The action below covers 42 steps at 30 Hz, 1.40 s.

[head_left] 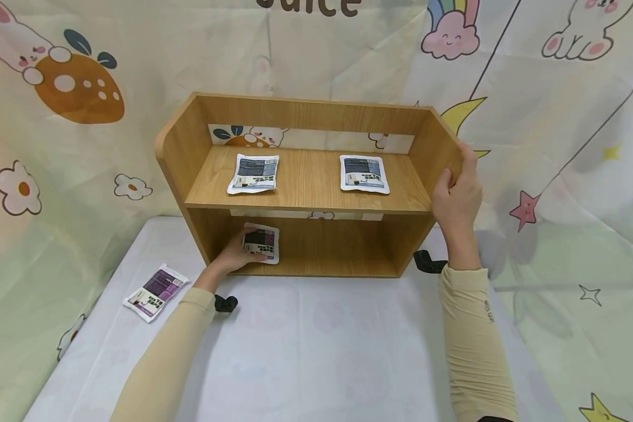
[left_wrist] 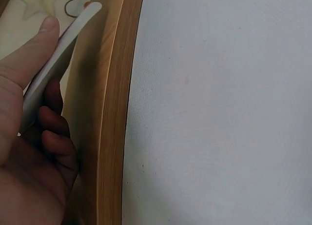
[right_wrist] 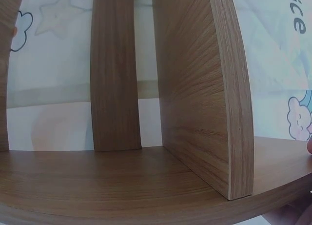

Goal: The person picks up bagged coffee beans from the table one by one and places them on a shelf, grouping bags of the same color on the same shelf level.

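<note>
My left hand (head_left: pixel 234 255) reaches into the lower level of a two-tier wooden shelf (head_left: pixel 306 199) at its left end. Between the thumb and curled fingers it holds a flat white packet (head_left: pixel 270 252) with a dark and purple label. In the left wrist view the packet (left_wrist: pixel 62 54) tilts edge-on above the shelf board. My right hand (head_left: pixel 459 196) grips the front edge of the shelf's right side panel; only parts of its fingers (right_wrist: pixel 295 215) show in the right wrist view.
Two packets with blue-grey labels, one left (head_left: pixel 254 174) and one right (head_left: pixel 364 174), lie on the upper tier. Another purple-labelled packet (head_left: pixel 156 292) lies on the white-covered table (head_left: pixel 306 346), left of the shelf. A printed cloth (head_left: pixel 74 193) hangs behind.
</note>
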Motion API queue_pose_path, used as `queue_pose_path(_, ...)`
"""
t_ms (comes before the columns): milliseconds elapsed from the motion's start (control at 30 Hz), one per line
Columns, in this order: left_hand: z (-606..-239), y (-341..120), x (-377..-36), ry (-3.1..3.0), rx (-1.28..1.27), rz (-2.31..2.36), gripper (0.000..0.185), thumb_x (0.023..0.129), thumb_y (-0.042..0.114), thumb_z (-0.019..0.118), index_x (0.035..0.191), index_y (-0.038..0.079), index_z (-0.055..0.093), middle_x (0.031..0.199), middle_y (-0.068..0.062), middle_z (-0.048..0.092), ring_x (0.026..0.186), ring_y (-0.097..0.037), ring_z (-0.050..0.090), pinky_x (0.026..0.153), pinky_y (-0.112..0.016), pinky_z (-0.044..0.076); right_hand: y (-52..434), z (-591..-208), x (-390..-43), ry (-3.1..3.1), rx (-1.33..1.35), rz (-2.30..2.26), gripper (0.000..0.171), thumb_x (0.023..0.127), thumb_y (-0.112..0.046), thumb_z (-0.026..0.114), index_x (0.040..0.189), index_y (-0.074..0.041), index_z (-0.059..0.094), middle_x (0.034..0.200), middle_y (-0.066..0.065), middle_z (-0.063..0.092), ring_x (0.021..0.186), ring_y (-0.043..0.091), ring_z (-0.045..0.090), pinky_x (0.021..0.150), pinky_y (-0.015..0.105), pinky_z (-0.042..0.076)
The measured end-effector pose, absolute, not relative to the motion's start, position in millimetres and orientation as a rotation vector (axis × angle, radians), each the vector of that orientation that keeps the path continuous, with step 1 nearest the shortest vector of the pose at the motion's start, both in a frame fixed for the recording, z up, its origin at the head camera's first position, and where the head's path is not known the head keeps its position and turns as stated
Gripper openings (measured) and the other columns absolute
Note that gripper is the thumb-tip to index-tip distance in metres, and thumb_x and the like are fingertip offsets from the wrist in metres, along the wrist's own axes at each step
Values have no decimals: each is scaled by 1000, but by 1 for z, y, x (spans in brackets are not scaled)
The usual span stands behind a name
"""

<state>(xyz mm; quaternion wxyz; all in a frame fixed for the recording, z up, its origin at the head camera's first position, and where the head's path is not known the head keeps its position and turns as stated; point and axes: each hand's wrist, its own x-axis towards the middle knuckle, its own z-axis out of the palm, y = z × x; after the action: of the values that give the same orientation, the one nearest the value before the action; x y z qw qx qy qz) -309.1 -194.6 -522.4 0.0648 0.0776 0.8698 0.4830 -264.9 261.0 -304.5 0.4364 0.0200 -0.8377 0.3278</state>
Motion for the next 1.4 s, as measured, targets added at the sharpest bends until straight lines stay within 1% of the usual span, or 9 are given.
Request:
queue_pose_path(267,-524,-197,-314,2608,244,1422,98,72,36,87,148,8,30,148,-19,31,134,-36,32,110,-52,24,261,-305,-267,-2083,52,818,46,100,-17,43,144,-28,40,135,2,57,113,25,60,94,43,47)
queue_pose_path(567,-522,-199,-315,2633,268,1349,98,74,37,86,148,7,30,149,-21,30,135,-38,29,111,-54,23,260,-306,-267,-2080,62,821,46,100,-17,44,144,-30,40,136,0,56,115,22,59,95,42,47)
queue_pose_path(900,-520,-196,-313,2735,231,1161,91,76,42,82,147,10,36,150,-17,30,135,-36,30,110,-52,26,260,-305,-266,-2081,46,815,46,100,-17,44,144,-28,40,137,1,55,117,21,58,97,40,45)
queue_pose_path(1067,-518,-193,-308,2813,207,1065,90,77,45,80,147,10,37,152,-19,27,135,-38,29,109,-53,27,261,-306,-266,-2082,47,814,46,100,-17,43,144,-27,39,138,1,55,117,21,58,97,41,45)
queue_pose_path(1233,-523,-190,-303,2873,164,1001,89,77,50,78,147,11,39,150,-21,28,132,-38,32,107,-52,29,261,-306,-266,-2085,48,811,46,100,-17,43,144,-27,39,138,2,55,117,23,58,96,42,46)
queue_pose_path(1400,-524,-188,-298,2916,173,1004,91,79,52,76,147,6,37,147,-23,30,130,-38,33,106,-53,31,262,-306,-266,-2085,50,807,45,100,-17,43,144,-26,39,137,3,55,116,24,59,96,42,46)
